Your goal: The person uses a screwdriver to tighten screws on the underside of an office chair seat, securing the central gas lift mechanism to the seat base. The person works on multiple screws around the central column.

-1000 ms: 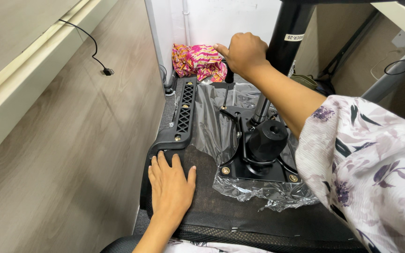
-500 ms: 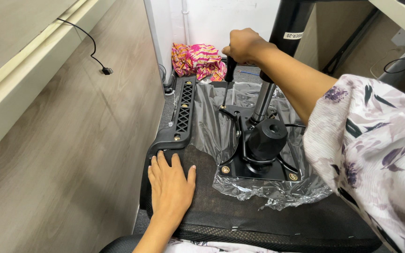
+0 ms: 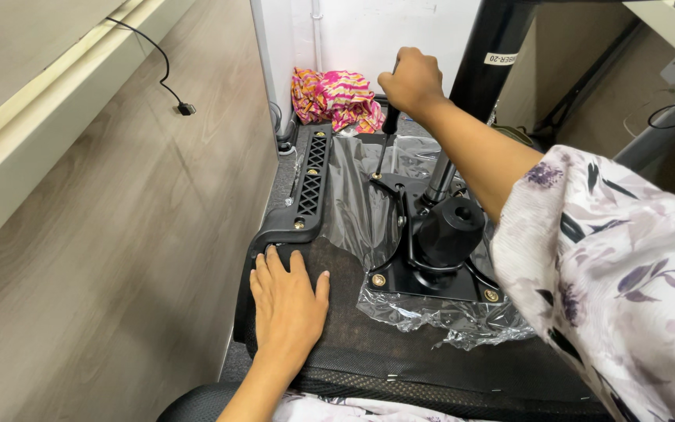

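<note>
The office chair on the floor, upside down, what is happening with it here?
A person works on an overturned chair seat. The left hand lies flat on the seat's underside, beside the black armrest bracket. The right hand is closed around a black lever that rises from the metal mechanism plate bolted to the seat. Clear plastic wrap is spread under the plate. A pink patterned cloth lies behind, by the wall.

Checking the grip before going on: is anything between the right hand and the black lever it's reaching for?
Nothing visible: the right hand is already closed around the black lever above the chair mechanism plate. The plastic wrap lies lower down.
</note>
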